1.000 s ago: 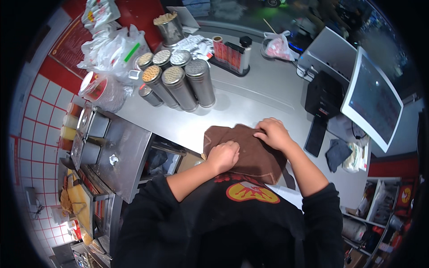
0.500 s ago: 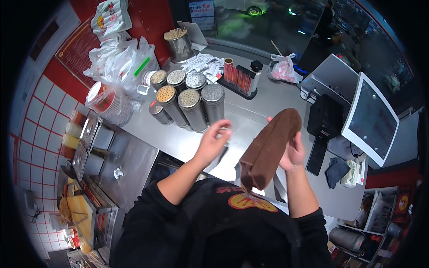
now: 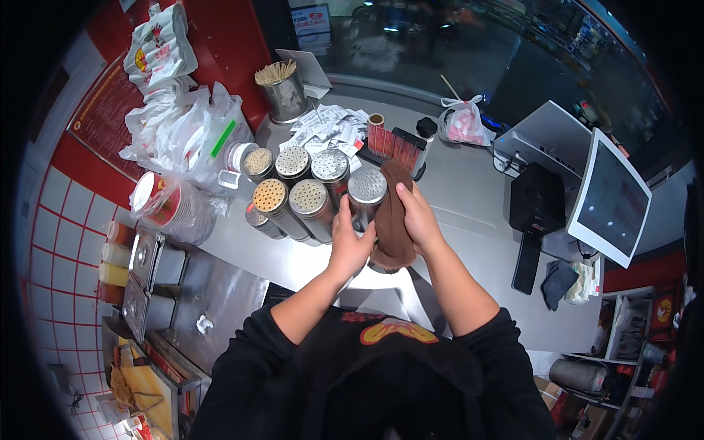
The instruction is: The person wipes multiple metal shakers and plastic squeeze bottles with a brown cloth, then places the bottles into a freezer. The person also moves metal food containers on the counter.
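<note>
My left hand (image 3: pixel 349 241) grips the side of a tall steel shaker can (image 3: pixel 365 192) with a perforated lid, the rightmost of a cluster. My right hand (image 3: pixel 416 216) presses a brown cloth (image 3: pixel 391 220) against the can's right side; the cloth hangs down over the can's body and hides its lower part. Both forearms come up from my black shirt at the lower edge.
Several more steel shakers (image 3: pixel 295 185) stand left of the held one. Behind are a cup of sticks (image 3: pixel 282 86), white plastic bags (image 3: pixel 180 125), paper packets (image 3: pixel 326 125) and red containers (image 3: pixel 392 143). A screen (image 3: pixel 609 198) and a black device (image 3: pixel 537 198) stand at the right. Steel pans (image 3: pixel 150 257) sit at the left.
A second ago both hands pressed the cloth flat on the counter. I lifted it, and now my left hand holds a shaker while my right hand holds the cloth against it.
</note>
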A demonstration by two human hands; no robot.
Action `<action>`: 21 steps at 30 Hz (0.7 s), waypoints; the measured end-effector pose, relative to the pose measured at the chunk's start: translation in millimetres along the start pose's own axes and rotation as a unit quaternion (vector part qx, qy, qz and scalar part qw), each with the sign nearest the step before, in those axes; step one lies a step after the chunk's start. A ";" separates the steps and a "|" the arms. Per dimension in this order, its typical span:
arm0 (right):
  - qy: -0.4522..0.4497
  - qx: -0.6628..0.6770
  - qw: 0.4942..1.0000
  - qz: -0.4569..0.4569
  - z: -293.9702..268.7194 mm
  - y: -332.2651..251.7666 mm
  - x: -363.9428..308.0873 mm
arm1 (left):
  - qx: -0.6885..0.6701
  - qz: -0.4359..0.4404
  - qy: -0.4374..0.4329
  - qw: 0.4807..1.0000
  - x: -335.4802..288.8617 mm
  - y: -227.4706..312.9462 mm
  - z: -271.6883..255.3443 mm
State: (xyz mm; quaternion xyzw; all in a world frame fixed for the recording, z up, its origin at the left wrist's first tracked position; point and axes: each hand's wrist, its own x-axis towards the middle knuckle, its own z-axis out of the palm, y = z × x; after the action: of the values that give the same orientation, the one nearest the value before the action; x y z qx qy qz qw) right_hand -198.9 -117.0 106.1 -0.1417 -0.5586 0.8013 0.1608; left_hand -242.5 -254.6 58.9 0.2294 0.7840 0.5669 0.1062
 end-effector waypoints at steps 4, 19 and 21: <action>0.056 -0.145 0.984 -0.085 -13.7 13.4 -17.0 | -0.136 0.113 -0.051 0.983 12.8 3.2 -4.5; 0.149 0.051 0.985 -0.074 -6.4 21.8 -57.2 | -0.233 0.073 -0.276 0.929 -7.9 0.0 5.8; 0.208 -0.007 0.978 0.007 -2.7 25.2 -58.3 | -0.231 0.035 -0.288 0.929 -18.7 4.1 5.7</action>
State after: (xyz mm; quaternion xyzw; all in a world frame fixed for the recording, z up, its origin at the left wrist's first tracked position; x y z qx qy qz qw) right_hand -147.3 -147.1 84.2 -0.3099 -0.5173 0.7517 0.2670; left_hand -222.8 -257.8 59.1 0.3793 0.5587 0.6453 0.3572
